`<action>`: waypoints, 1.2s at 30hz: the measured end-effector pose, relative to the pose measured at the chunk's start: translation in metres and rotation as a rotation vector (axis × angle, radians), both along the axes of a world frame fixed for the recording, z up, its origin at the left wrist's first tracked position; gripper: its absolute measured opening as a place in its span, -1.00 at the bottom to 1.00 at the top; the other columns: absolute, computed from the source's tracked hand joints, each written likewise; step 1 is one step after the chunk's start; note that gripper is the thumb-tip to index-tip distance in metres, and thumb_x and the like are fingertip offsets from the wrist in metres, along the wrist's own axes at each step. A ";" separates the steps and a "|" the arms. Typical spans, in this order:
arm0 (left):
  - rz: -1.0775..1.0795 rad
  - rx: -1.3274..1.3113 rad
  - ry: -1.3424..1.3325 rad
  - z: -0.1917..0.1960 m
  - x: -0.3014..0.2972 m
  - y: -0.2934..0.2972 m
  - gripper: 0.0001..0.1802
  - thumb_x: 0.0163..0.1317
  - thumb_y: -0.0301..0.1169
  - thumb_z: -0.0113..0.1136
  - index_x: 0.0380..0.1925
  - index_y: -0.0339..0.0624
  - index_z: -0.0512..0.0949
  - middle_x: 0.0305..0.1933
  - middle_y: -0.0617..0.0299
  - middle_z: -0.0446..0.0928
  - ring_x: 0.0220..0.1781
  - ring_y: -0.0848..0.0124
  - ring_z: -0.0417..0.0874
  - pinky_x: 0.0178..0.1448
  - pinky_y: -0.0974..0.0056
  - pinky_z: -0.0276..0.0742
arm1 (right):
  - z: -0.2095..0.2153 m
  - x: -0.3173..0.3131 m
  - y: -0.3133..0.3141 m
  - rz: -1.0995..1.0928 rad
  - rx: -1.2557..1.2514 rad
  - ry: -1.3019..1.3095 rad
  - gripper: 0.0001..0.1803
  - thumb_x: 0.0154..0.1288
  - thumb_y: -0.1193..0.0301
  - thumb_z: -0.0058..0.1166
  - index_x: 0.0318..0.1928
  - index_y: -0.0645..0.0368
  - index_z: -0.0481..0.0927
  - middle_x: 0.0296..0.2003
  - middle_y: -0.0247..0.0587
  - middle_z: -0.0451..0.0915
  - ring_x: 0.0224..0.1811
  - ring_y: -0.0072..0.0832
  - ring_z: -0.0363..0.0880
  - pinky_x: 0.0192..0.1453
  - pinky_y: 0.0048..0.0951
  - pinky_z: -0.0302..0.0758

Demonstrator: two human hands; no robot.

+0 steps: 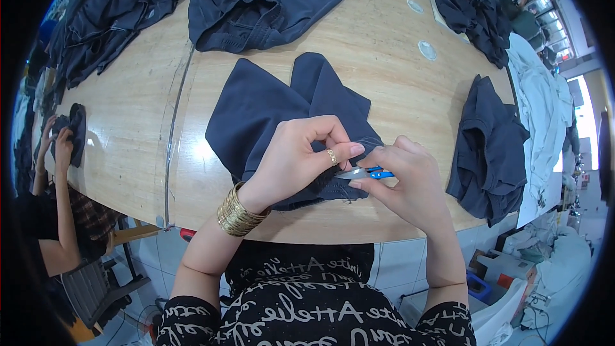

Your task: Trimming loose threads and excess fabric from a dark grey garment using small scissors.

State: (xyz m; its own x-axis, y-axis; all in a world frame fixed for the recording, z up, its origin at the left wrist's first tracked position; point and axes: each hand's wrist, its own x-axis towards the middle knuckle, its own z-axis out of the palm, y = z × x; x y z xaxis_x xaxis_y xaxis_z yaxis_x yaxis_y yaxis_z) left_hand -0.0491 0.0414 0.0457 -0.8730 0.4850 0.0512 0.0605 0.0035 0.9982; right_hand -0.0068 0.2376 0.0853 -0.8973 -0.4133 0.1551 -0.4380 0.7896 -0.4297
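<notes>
1. I see the left hand [291, 157] pinching a fold of the dark navy garment [282, 112], thumb and fingers pressed together on the cloth; gold bangles [238, 213] sit on that wrist.
2. The right hand [400, 182] is closed around small blue-handled snips [366, 172], blades pointing toward 9 o'clock and meeting the cloth at the left thumb.
3. The garment lies flat on the wooden tabletop [378, 45] near its front edge, stretching toward 12 o'clock from the hands.
4. A second dark garment [262, 3] lies at 12 o'clock, well apart; a heap of dark clothes [109, 19] at 10 o'clock; another dark piece [490, 147] hangs over the edge at 3 o'clock.
5. At 9 o'clock another person's hands [54, 138] hold a dark cloth [77, 128].
</notes>
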 end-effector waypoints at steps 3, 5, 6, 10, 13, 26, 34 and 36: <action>0.001 -0.016 0.019 -0.001 0.000 0.000 -0.83 0.21 -0.44 0.29 -0.49 -0.27 0.56 -0.54 0.27 0.61 -0.44 0.61 0.62 -0.31 0.52 0.45 | 0.001 0.000 0.000 -0.007 0.015 -0.016 -0.70 0.01 0.16 0.34 -0.46 0.02 0.51 -0.58 -0.44 0.48 -0.45 -0.44 0.40 -0.32 -0.38 0.34; 0.004 -0.027 0.028 -0.002 -0.001 -0.001 -0.84 0.22 -0.44 0.29 -0.49 -0.27 0.56 -0.53 0.26 0.62 -0.44 0.60 0.62 -0.30 0.51 0.46 | 0.002 0.001 0.001 -0.011 0.019 -0.017 -0.70 0.00 0.16 0.35 -0.46 0.02 0.51 -0.59 -0.44 0.48 -0.46 -0.44 0.40 -0.32 -0.38 0.33; 0.016 0.015 -0.021 -0.005 -0.001 -0.001 -0.84 0.23 -0.45 0.28 -0.48 -0.28 0.56 -0.53 0.25 0.62 -0.44 0.59 0.63 -0.30 0.51 0.47 | 0.002 0.001 0.003 -0.022 0.000 -0.014 -0.70 -0.01 0.17 0.36 -0.46 0.02 0.51 -0.59 -0.45 0.48 -0.46 -0.44 0.39 -0.32 -0.38 0.32; 0.071 0.118 -0.083 -0.012 -0.001 -0.003 -0.79 0.24 -0.38 0.29 -0.47 -0.28 0.56 -0.55 0.28 0.63 -0.48 0.68 0.57 -0.37 0.56 0.39 | -0.003 0.000 0.009 -0.074 -0.076 -0.011 -0.71 -0.04 0.19 0.38 -0.43 0.02 0.54 -0.60 -0.45 0.49 -0.47 -0.44 0.37 -0.32 -0.39 0.31; 0.070 0.140 -0.101 -0.007 0.001 -0.002 -0.81 0.24 -0.40 0.28 -0.46 -0.30 0.56 -0.53 0.27 0.63 -0.47 0.67 0.58 -0.35 0.56 0.43 | -0.001 0.000 0.006 -0.084 -0.067 -0.002 -0.71 -0.04 0.20 0.39 -0.42 0.02 0.56 -0.60 -0.46 0.50 -0.46 -0.45 0.37 -0.32 -0.39 0.31; 0.067 0.162 -0.086 0.004 -0.006 -0.008 -0.88 0.26 -0.50 0.23 -0.42 -0.33 0.56 -0.48 0.16 0.62 -0.42 0.52 0.67 -0.34 0.50 0.55 | -0.004 -0.004 0.003 -0.091 -0.081 -0.038 -0.73 -0.03 0.21 0.39 -0.42 0.03 0.58 -0.59 -0.45 0.50 -0.44 -0.45 0.39 -0.28 -0.39 0.32; 0.071 0.177 -0.094 0.002 -0.005 -0.006 -0.88 0.26 -0.51 0.22 -0.43 -0.33 0.55 -0.49 0.17 0.62 -0.43 0.51 0.67 -0.33 0.49 0.56 | -0.006 -0.004 0.004 -0.078 -0.094 -0.037 -0.74 -0.03 0.21 0.39 -0.43 0.03 0.59 -0.59 -0.45 0.49 -0.45 -0.47 0.38 -0.28 -0.41 0.32; 0.077 0.181 -0.095 0.001 -0.004 -0.007 -0.84 0.26 -0.45 0.24 -0.44 -0.32 0.56 -0.49 0.20 0.62 -0.43 0.56 0.65 -0.33 0.51 0.53 | -0.006 -0.004 0.002 -0.074 -0.092 -0.039 -0.73 -0.03 0.21 0.40 -0.43 0.03 0.59 -0.59 -0.45 0.50 -0.45 -0.47 0.38 -0.28 -0.41 0.32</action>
State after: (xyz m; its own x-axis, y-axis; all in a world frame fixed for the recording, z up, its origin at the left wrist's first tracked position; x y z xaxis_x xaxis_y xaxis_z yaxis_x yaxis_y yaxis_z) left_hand -0.0536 0.0345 0.0470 -0.9124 0.4067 0.0466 -0.0278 -0.1752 0.9841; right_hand -0.0111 0.2401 0.0791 -0.9310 -0.3311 0.1538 -0.3613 0.7757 -0.5175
